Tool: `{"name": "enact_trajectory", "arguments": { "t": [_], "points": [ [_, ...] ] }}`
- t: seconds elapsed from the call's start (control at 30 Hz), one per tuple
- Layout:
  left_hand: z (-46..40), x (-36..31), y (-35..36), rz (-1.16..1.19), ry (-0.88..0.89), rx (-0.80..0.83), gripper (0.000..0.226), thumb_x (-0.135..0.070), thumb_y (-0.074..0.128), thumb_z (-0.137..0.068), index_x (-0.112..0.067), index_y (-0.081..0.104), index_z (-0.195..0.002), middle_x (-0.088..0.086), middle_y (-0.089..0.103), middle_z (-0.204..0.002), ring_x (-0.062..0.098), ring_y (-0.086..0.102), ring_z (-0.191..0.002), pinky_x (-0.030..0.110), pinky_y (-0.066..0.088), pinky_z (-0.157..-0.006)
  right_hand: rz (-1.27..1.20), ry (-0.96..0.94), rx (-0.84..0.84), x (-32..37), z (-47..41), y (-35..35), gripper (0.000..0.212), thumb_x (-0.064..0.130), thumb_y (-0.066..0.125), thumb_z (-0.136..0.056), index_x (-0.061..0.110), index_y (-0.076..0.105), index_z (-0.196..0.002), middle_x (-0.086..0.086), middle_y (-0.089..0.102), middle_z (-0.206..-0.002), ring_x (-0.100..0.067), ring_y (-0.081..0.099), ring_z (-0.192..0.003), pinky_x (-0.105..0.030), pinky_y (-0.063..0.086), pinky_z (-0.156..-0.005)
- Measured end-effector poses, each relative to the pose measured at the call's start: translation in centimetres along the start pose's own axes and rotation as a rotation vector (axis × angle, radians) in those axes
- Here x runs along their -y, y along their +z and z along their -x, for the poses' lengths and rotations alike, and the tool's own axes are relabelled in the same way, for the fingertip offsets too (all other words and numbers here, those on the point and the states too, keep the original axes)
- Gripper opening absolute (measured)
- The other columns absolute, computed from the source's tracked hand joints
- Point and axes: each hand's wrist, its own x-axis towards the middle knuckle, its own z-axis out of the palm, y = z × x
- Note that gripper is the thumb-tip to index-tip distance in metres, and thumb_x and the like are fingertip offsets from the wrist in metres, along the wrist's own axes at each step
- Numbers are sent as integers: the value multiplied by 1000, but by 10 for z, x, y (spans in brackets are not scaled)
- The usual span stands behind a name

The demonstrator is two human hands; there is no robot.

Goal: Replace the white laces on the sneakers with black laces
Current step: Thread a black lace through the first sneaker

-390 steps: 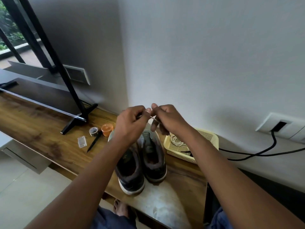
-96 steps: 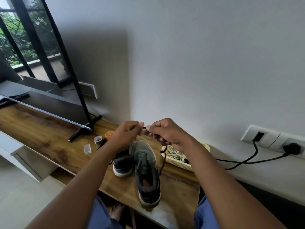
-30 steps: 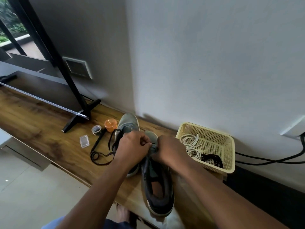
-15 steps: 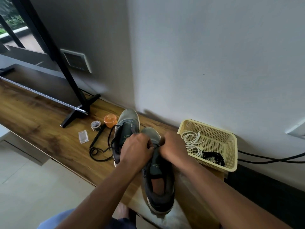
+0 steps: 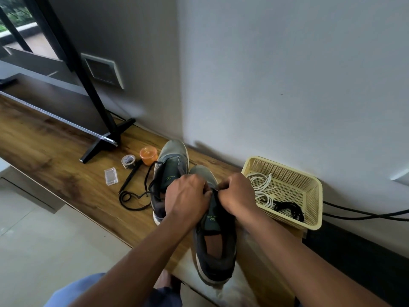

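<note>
Since half a second ago the hands have barely shifted: left hand [image 5: 188, 198] and right hand [image 5: 238, 194], fingers curled, pinch at the near sneaker [image 5: 213, 242] mid-frame. Black lace [image 5: 132, 199] trails left of the far sneaker [image 5: 170, 169]; white laces [image 5: 262, 187] lie in the basket [image 5: 309, 222] at right.

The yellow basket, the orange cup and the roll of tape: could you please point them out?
yellow basket [image 5: 314, 222]: head view, near rim.
orange cup [image 5: 148, 154]: head view, lid top.
roll of tape [image 5: 128, 161]: head view, upper side.
</note>
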Motion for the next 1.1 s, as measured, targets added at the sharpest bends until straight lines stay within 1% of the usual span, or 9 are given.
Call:
{"name": "enact_trajectory", "arguments": {
  "t": [0.07, 0.2, 0.3, 0.53, 0.7, 0.8, 0.9, 1.0, 1.1],
  "points": [
    [-1, 0, -1, -18, 23, -11, 18, -40, 69, -86, -26, 80, -83, -3, 73, -78, 21, 68, -75, 29, 41, -60, -9, 6, -10, 0, 1, 0, 18, 6, 68, -80, 17, 81, -85, -3, 75, -84, -24, 70, -85, -26, 46, -67],
    [-1, 1, -2, -1, 37, 10, 20, -42, 68, -88, -27, 80, -86, -3, 74, -81, 20, 69, -78, 30, 48, -63, -29, 11, -19, 0, 2, 0, 19, 7, 68, -81, 18, 81, -88, -2, 75, -87, -23, 71, -87, -29, 54, -73],
    [-1, 0, -4, 19, 25, 10, 19, -43, 68, -89, -29, 81, -89, -4, 75, -85, 20, 70, -81, 32, 54, -68, -26, 15, -9, 0, 2, -1, 18, 8, 68, -80, 18, 81, -87, -2, 75, -86, -23, 70, -86, -26, 49, -69],
    [1, -6, -5, -30, -20, 17, 22, -40, 65, -89, -23, 77, -82, -2, 71, -79, 23, 68, -74, 37, 57, -66, -34, 25, -39, 3, 4, -1, 19, 7, 68, -79, 18, 82, -85, 0, 75, -83, -22, 70, -83, -25, 45, -66],
    [0, -8, -3, -78, -26, 20, 23, -37, 63, -88, -20, 77, -83, 1, 71, -80, 28, 68, -76, 37, 57, -66, -58, 49, -35, 3, 6, 1, 19, 8, 68, -79, 20, 82, -85, 1, 76, -85, -21, 71, -85, -27, 52, -71],
    [-2, -6, -2, -10, -42, 29, 18, -36, 68, -86, -21, 79, -82, -2, 73, -79, 23, 68, -77, 35, 56, -68, -79, 44, -32, 1, 6, 0, 21, 7, 67, -80, 20, 83, -87, 1, 76, -85, -21, 71, -85, -28, 55, -72],
    [-2, -7, -3, 61, -80, 26, 14, -37, 73, -85, -26, 81, -84, -4, 75, -82, 22, 70, -82, 34, 56, -71, -94, 36, -32, 0, 5, -2, 20, 7, 69, -81, 19, 83, -88, 0, 77, -88, -22, 71, -87, -31, 57, -77],
    [-1, -10, -4, 100, -103, 30, 12, -39, 75, -86, -30, 82, -87, -5, 77, -85, 23, 71, -85, 35, 57, -73, -84, 29, -33, 1, 4, -1, 17, 8, 70, -82, 19, 83, -88, -2, 77, -89, -23, 71, -88, -31, 57, -77],
    [-1, -11, -4, 59, -108, 29, 12, -39, 76, -86, -29, 81, -86, -5, 75, -84, 23, 70, -84, 33, 56, -71, -89, 38, -41, 0, 3, 1, 13, 10, 72, -82, 19, 81, -85, -2, 76, -89, -23, 71, -89, -28, 54, -74]
  ]
}}
